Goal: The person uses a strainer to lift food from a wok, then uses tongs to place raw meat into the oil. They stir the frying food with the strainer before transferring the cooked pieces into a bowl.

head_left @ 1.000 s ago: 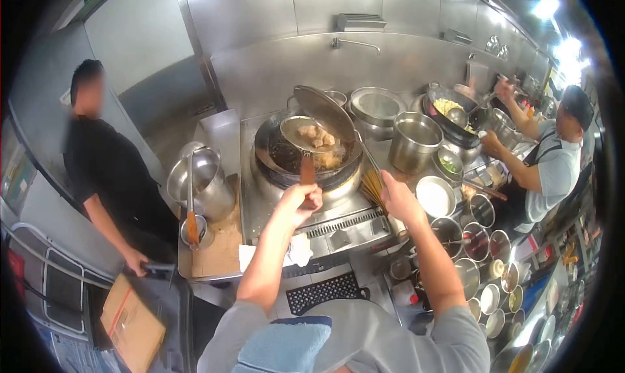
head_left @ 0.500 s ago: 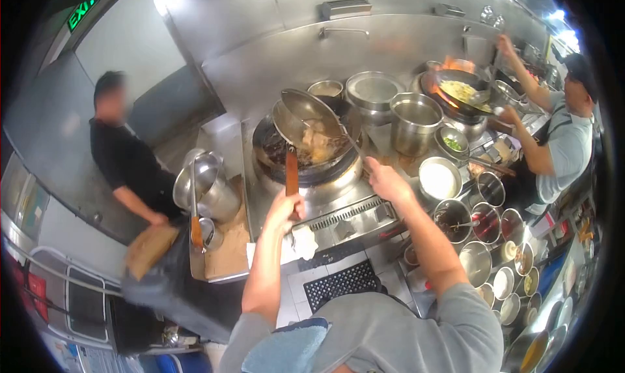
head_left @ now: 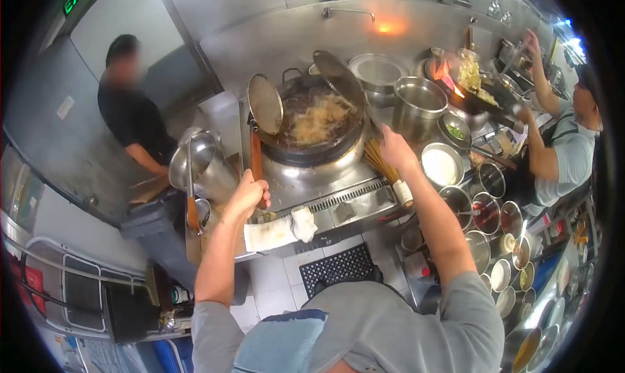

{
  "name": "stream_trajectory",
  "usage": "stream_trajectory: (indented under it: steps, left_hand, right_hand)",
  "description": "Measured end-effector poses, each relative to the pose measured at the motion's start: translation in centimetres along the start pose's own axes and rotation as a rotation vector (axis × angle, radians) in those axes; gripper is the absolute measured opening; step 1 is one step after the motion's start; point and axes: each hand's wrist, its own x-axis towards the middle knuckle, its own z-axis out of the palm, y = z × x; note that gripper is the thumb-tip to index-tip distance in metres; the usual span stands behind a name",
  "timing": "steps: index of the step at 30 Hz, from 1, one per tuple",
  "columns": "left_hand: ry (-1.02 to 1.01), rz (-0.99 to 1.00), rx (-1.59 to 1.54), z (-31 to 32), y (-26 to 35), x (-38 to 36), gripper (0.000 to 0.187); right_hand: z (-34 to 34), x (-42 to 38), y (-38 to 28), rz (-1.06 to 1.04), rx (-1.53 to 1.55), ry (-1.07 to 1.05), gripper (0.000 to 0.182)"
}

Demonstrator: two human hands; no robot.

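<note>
Brown food (head_left: 320, 120) bubbles in dark oil in a large wok (head_left: 303, 153) on the stove. My left hand (head_left: 247, 194) is closed round the wooden handle of a mesh strainer (head_left: 265, 104), which is tilted up at the wok's left rim. In my right hand (head_left: 398, 150) is the handle of a wide strainer (head_left: 338, 78), held tilted over the wok's back right side. A bamboo brush (head_left: 384, 163) lies just left of my right wrist. Below the wok, a white cloth (head_left: 280, 233) rests on the stove's front edge.
Metal pots (head_left: 418, 115) and a bowl of white stuff (head_left: 443, 164) stand to the right. Beyond them a co-worker (head_left: 560, 138) tosses food in a flaming wok (head_left: 449, 86). Another person (head_left: 133, 106) stands at the left, near steel containers (head_left: 208, 171) and a dark bin (head_left: 163, 226).
The food has gone from the wide strainer into the oil. My left hand and its strainer moved left, and the two strainers are now apart. The co-worker's food has risen from the wok.
</note>
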Motion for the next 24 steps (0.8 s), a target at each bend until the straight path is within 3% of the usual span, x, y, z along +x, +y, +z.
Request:
stream_trajectory:
  steps: [2, 5, 11, 13, 16, 18, 22, 24]
  left_hand:
    - [-0.06, -0.078, -0.049, 1.0, 1.5, -1.6, 0.022]
    - [-0.266, -0.153, -0.427, 1.9, 0.4, 0.7, 0.013]
    - [-0.266, -0.256, -0.994, 5.0, 0.5, 5.2, 0.012]
    - [-0.381, -0.18, -0.994, 5.2, -1.2, 4.1, 0.018]
    - [-0.263, -0.171, -0.937, 5.6, -1.2, 2.4, 0.013]
    - [-0.322, -0.148, -0.925, 4.7, -2.7, 5.1, 0.007]
    - [-0.235, -0.057, -0.849, 6.4, -0.6, 1.4, 0.006]
    - [-0.258, -0.059, -0.797, 6.1, -1.4, 2.7, 0.009]
  right_hand:
    - [0.1, -0.4, -0.4, 0.098, 0.071, -0.052, 0.049]
    - [0.0, -1.3, -3.5, 0.276, 0.318, -0.213, 0.052]
    - [4.0, -1.1, -2.2, 0.238, 0.425, -0.148, 0.05]
    - [2.5, -1.4, -2.7, 0.188, 0.254, -0.122, 0.052]
    - [-1.5, -3.3, -5.3, 0.262, 0.262, -0.175, 0.052]
    - [-2.2, -4.2, -6.0, 0.269, 0.269, -0.226, 0.051]
    - [-0.8, -4.4, -3.8, 0.017, 0.197, -0.096, 0.05]
    - [-1.0, -4.5, -4.7, 0.096, 0.235, -0.147, 0.05]
